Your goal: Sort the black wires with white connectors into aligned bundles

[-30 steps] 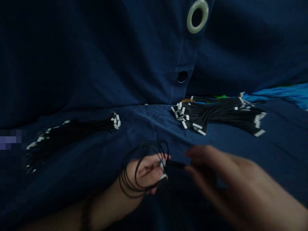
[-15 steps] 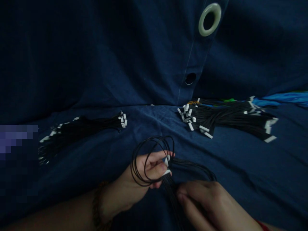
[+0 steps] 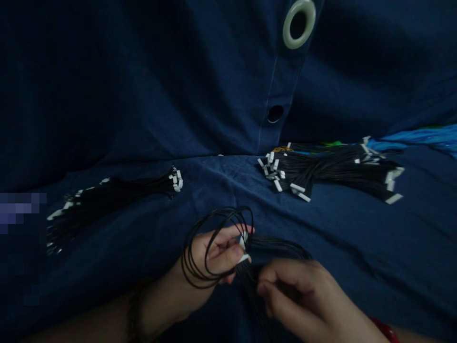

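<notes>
My left hand point(image 3: 219, 257) is closed around black cables with white connectors point(image 3: 243, 239) between thumb and fingers. Thin black cable loops point(image 3: 200, 221) stand up in rings over that hand. From the connectors one bunch of black cables point(image 3: 280, 242) curves right and passes behind my right hand point(image 3: 291, 293). Another bunch point(image 3: 250, 290) hangs downward from the grip. My right hand is pinched, thumb against forefinger, right beside the hanging cables. Whatever lies between its fingertips is too small and dark to make out.
On the blue cloth point(image 3: 221, 186), a bundle of black cables with white ends point(image 3: 117, 195) lies left. A larger black cable bundle point(image 3: 332, 166) lies right, with blue cables point(image 3: 421, 138) behind it. Upright blue fabric with a pale ring eyelet point(image 3: 299, 24) rises behind.
The whole view has shifted slightly, so things appear a little further left. My left hand keeps its hold on the cables. My right hand stays pinched beside the hanging bunch.
</notes>
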Tool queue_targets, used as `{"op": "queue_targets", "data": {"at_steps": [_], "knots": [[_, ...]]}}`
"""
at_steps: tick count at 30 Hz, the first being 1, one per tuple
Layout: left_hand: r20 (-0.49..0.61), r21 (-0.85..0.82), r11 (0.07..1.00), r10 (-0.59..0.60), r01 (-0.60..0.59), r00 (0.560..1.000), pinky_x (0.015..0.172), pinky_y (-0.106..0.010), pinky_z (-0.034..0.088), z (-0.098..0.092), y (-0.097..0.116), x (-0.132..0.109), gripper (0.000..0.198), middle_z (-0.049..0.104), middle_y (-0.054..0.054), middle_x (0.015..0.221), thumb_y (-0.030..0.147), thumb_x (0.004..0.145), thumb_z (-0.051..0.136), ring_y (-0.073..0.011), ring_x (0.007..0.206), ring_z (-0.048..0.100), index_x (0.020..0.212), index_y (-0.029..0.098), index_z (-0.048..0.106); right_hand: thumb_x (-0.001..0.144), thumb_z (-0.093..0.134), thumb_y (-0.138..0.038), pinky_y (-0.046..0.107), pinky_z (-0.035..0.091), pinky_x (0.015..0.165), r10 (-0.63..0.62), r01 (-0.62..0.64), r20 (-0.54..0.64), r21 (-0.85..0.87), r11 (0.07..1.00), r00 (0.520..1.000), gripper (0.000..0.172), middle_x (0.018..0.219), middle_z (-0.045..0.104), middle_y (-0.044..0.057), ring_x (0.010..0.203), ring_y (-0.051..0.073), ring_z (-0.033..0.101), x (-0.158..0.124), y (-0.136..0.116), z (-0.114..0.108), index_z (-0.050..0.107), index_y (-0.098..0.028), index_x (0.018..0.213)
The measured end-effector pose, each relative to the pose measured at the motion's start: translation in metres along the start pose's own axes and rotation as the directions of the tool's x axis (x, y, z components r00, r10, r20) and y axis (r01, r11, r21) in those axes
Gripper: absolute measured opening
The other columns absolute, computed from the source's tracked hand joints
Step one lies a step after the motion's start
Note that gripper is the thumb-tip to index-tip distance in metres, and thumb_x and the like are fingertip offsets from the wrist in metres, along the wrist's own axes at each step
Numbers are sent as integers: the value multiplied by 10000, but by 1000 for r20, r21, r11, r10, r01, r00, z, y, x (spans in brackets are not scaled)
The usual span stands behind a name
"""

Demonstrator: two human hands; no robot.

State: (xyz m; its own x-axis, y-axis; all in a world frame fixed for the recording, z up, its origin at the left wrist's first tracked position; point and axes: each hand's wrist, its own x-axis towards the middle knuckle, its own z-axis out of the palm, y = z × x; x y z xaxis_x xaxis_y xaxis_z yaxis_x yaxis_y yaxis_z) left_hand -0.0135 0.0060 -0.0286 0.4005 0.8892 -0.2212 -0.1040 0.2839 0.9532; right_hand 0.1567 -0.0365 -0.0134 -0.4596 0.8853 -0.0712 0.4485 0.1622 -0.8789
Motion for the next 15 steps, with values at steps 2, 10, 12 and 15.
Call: {"op": "queue_targets", "data": {"at_steps": [2, 10, 12, 15], "knots": [[-20, 10, 1000, -3, 3, 1000, 310, -147, 245, 0, -1, 0, 490, 604, -27, 614, 397, 649, 688, -33, 343, 426, 1058, 135, 623, 788, 480, -258, 179, 347, 446, 176, -182, 47, 189, 965, 983, 145, 561, 508, -29, 465, 72, 447, 2, -1, -4, 523, -158, 692], [-49, 43, 999, -26, 28, 998, 396, -146, 277, 3, 6, -8, 321, 587, -17, 689, 302, 761, 613, -26, 436, 418, 1064, 198, 624, 681, 696, -266, 91, 360, 361, 69, -324, 331, 824, 465, 941, 111, 551, 564, -23, 431, 56, 561, -10, -20, -77, 631, -195, 734], [-52, 48, 999, -17, 19, 999, 410, -142, 273, 4, 9, -11, 288, 578, -11, 694, 286, 777, 600, -24, 455, 412, 1054, 215, 630, 687, 711, -266, 108, 395, 398, 9, -82, 95, 797, 598, 995, 93, 546, 548, -47, 449, 51, 548, -14, -18, -100, 636, -269, 742], [-23, 33, 999, -8, 8, 1000, 404, -145, 268, 4, 8, -12, 280, 588, -15, 702, 273, 782, 592, -23, 444, 413, 1054, 219, 632, 657, 703, -427, 133, 457, 559, -17, 102, -145, 609, 786, 989, 144, 629, 545, -66, 576, 67, 523, -14, -11, -127, 583, -350, 640]]}}
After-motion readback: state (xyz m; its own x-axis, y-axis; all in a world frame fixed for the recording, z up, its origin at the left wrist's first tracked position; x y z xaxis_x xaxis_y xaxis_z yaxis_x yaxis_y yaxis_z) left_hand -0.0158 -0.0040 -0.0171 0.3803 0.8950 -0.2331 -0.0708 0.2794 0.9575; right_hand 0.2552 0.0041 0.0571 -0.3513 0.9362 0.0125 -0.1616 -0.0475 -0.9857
